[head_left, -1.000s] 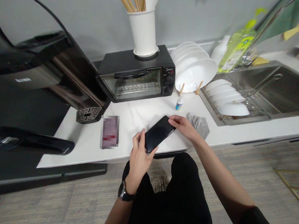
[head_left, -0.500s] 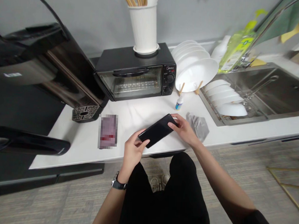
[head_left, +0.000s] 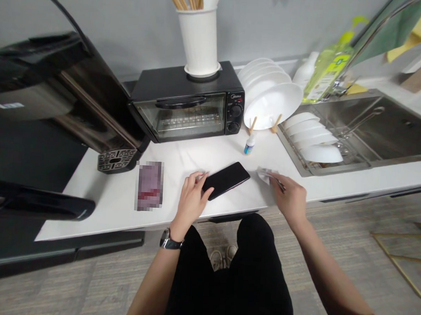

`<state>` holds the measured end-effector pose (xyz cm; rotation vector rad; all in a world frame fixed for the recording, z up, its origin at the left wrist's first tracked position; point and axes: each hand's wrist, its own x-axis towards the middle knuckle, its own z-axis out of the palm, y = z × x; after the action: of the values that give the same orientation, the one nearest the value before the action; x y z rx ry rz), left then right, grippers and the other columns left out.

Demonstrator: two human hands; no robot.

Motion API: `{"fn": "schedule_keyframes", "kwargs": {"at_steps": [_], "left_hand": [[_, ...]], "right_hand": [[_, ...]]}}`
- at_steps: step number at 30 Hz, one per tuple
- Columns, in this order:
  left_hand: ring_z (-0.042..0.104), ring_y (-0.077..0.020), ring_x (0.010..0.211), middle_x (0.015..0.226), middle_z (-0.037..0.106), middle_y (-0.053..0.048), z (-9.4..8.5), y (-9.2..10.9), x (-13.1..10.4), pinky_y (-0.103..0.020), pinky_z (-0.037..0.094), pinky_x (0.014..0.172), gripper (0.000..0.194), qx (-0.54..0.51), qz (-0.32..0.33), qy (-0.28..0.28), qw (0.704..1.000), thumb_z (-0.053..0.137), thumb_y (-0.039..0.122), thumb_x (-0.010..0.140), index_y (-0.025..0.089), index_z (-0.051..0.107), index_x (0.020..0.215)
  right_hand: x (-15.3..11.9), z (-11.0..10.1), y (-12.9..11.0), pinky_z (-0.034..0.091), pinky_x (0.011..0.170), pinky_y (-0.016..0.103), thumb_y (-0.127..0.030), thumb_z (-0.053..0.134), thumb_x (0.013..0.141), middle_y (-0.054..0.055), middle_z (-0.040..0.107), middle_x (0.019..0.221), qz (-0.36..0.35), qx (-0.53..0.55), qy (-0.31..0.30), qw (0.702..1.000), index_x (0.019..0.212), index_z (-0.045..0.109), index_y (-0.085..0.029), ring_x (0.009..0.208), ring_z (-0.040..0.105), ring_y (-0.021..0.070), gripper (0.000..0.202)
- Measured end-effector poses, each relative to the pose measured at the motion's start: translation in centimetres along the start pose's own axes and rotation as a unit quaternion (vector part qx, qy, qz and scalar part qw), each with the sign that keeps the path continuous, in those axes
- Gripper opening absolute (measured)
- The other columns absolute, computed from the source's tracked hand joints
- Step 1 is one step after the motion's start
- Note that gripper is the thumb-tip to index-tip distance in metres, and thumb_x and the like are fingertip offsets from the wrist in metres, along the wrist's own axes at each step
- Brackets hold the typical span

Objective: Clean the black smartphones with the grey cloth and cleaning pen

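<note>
A black phone lies tilted on the white counter, its dark face up. Thumb and fingers of my left hand grip its left end. To the right, my right hand is closed on a crumpled grey cloth, which touches the counter; part of the cloth is hidden by the hand. A small white bottle with a blue label stands behind the phone. At the left lies a blurred-out purple item.
Behind are a black toaster oven bearing a white utensil holder, and racked white plates. The sink with bowls is at the right. A black machine stands at the left.
My right hand has let go of the phone, moved right and taken hold of the grey cloth. The phone now lies lower, on the counter, with my left hand still at its left end.
</note>
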<state>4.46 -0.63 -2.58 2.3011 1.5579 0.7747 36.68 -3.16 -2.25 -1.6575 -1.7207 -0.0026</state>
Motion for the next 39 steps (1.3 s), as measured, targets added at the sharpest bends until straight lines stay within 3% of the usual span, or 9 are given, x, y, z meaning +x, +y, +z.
{"fn": "schedule_keyframes", "kwargs": {"at_steps": [6,9,13,17,22,26,32,35,39], "left_hand": [[0.051,-0.0318,0.133,0.142,0.06,-0.013,-0.3,0.5,-0.7,-0.053,0.045,0.117,0.105,-0.064,0.025,-0.023,0.997,0.076,0.039,0.094,0.027,0.005,0.171],[0.053,-0.0322,0.133,0.143,0.061,-0.014,-0.3,0.6,-0.8,-0.053,0.047,0.115,0.107,-0.069,0.024,-0.021,0.997,0.075,0.03,0.094,0.026,0.001,0.171],[0.055,-0.0327,0.134,0.147,0.058,-0.018,-0.3,0.5,-1.1,-0.053,0.051,0.112,0.104,-0.043,-0.001,-0.029,0.999,0.067,0.012,0.09,0.023,0.001,0.171],[0.053,-0.0336,0.136,0.148,0.06,-0.015,-0.4,1.0,-1.4,-0.052,0.053,0.112,0.116,-0.045,0.014,-0.03,0.998,0.078,0.021,0.086,0.024,0.0,0.171],[0.055,-0.0315,0.136,0.148,0.063,-0.012,-0.4,1.7,-1.3,-0.05,0.052,0.114,0.114,-0.047,0.03,-0.013,0.998,0.081,0.027,0.087,0.026,0.002,0.171],[0.055,-0.0325,0.133,0.148,0.062,-0.012,-0.6,1.6,-1.2,-0.051,0.052,0.112,0.115,-0.042,0.025,-0.016,0.999,0.081,0.027,0.088,0.026,0.001,0.171],[0.056,-0.0318,0.128,0.141,0.064,-0.013,-0.8,1.1,-1.5,-0.048,0.056,0.105,0.114,-0.028,0.012,-0.04,0.999,0.071,0.009,0.087,0.025,-0.005,0.171],[0.055,-0.0318,0.13,0.148,0.061,-0.012,-0.7,1.1,-1.4,-0.048,0.055,0.107,0.121,-0.039,0.005,-0.037,0.999,0.079,0.015,0.084,0.026,-0.004,0.171],[0.056,-0.0321,0.13,0.148,0.063,-0.011,-0.5,1.3,-1.0,-0.049,0.053,0.11,0.117,-0.045,0.018,-0.021,0.999,0.084,0.031,0.085,0.027,0.005,0.171]], "right_hand": [[1.2,5.7,-6.8,0.051,0.116,0.051,-0.03,0.043,0.11,0.012,0.064,0.149,-0.091,0.025,-0.089,0.992,0.142,0.066,-0.017,0.14,0.061,0.0298,0.042],[-0.1,7.5,-10.3,0.039,0.125,0.058,-0.032,0.043,0.11,0.017,0.05,0.16,-0.124,0.009,-0.133,0.983,0.155,0.053,-0.009,0.152,0.046,0.0332,0.051],[-2.0,7.0,-13.1,0.038,0.128,0.05,-0.029,0.043,0.109,0.017,0.051,0.16,-0.202,0.065,-0.204,0.956,0.155,0.052,-0.007,0.152,0.047,0.0279,0.052],[-2.5,4.6,-10.3,0.041,0.127,0.049,-0.027,0.04,0.11,0.006,0.054,0.159,-0.229,0.094,-0.244,0.938,0.156,0.052,-0.02,0.15,0.05,0.022,0.048],[0.2,3.5,-4.9,0.04,0.125,0.057,-0.035,0.04,0.111,0.008,0.049,0.163,-0.148,0.007,-0.179,0.973,0.16,0.048,-0.02,0.151,0.049,0.0299,0.051],[1.0,6.2,-7.7,0.037,0.125,0.064,-0.043,0.047,0.107,0.017,0.048,0.162,-0.116,-0.025,-0.136,0.984,0.157,0.05,-0.008,0.152,0.045,0.0399,0.061],[-3.0,6.4,-14.0,0.036,0.128,0.053,-0.036,0.046,0.106,0.016,0.053,0.159,-0.194,0.075,-0.213,0.955,0.155,0.051,-0.008,0.153,0.046,0.0295,0.057],[-3.7,4.0,-11.5,0.037,0.128,0.052,-0.032,0.042,0.109,0.008,0.055,0.158,-0.196,0.077,-0.243,0.947,0.158,0.05,-0.017,0.151,0.048,0.0246,0.051],[-1.3,3.0,-6.6,0.036,0.126,0.059,-0.037,0.043,0.11,0.009,0.048,0.164,-0.142,-0.001,-0.196,0.97,0.161,0.045,-0.019,0.154,0.043,0.0307,0.054]]}}
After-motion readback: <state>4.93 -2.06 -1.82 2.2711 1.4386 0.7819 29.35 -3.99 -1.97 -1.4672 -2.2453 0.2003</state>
